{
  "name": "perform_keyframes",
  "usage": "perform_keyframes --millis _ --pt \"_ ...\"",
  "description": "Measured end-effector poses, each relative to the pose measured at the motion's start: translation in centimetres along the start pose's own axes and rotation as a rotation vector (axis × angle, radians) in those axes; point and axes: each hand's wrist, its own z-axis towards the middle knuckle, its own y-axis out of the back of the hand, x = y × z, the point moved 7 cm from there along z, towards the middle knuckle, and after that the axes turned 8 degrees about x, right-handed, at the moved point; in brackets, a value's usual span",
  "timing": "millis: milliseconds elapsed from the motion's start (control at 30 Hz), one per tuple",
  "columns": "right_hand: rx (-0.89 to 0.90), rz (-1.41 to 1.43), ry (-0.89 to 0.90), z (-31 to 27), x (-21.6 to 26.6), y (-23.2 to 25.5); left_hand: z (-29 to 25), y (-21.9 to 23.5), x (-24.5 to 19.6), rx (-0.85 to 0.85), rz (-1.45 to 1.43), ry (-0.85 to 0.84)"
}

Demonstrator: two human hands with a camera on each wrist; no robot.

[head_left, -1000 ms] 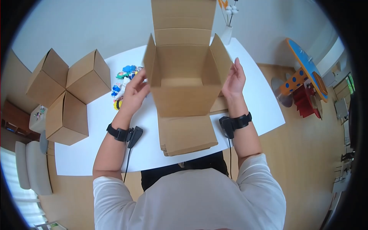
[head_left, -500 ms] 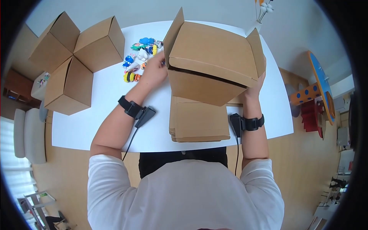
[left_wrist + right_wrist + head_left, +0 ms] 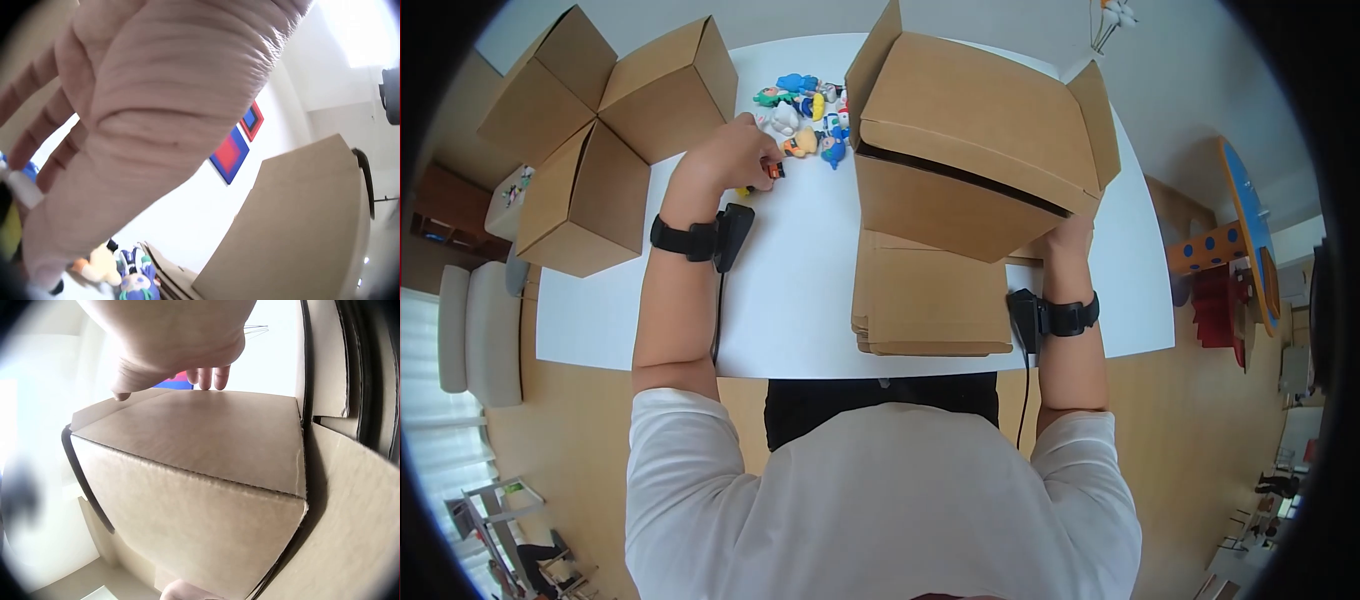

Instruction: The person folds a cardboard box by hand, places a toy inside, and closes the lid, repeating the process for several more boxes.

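A cardboard box (image 3: pixel 975 90) stands in front of me at a slant, its top flap folded down and its two side flaps (image 3: pixel 1092 115) sticking up. My right hand (image 3: pixel 1072 235) is at the box's front right corner, mostly covered by it in the head view; in the right wrist view its fingers (image 3: pixel 206 378) reach straight along the cardboard. Left of the box, my left hand (image 3: pixel 725 155) pinches a small orange, black and yellow toy figure (image 3: pixel 774 170), largely hidden by the fingers. Several other toy figures (image 3: pixel 800 143) lie just beyond that hand.
Three closed cardboard boxes (image 3: pixel 585 200) sit together at the left of the white table (image 3: pixel 800 320). Flattened cardboard (image 3: pixel 935 295) lies stacked at the front, under the tilted box. A vase with stems (image 3: pixel 1110 20) stands behind at the right.
The box's upright top flap has come down over the opening, and the box has turned. My left hand has left the box's side and moved left to the toys. The right hand stays at the box.
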Motion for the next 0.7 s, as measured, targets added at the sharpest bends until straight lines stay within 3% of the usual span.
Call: perform_keyframes --millis 267,433,467,533,633,667,700 --pt "0.008 0.083 -0.012 0.0 1.5 -1.1 1.3 -1.9 -0.4 -0.036 0.071 0.142" --pt "-0.084 -0.011 0.363 -0.1 7.1 -0.2 0.1 -0.3 -1.4 0.066 -0.081 0.123" --pt "-0.1 -0.031 0.455 -0.1 8.7 -0.1 0.6 -0.4 -1.1 0.046 -0.042 0.023" --pt "-0.05 -0.173 0.69 -0.8 12.2 -0.3 0.1 0.2 -0.9 0.033 -0.113 -0.002" --pt "0.086 -0.424 0.832 -1.7 14.6 -1.4 -1.5 2.4 -1.9 0.089 -0.306 0.089" --pt "0.06 -0.408 0.813 -1.6 15.1 -1.5 -1.9 2.8 -2.0 0.119 -0.384 0.138" --pt "0.08 -0.462 0.813 -1.5 15.3 -1.8 -2.5 3.9 -2.2 0.048 -0.386 0.078"
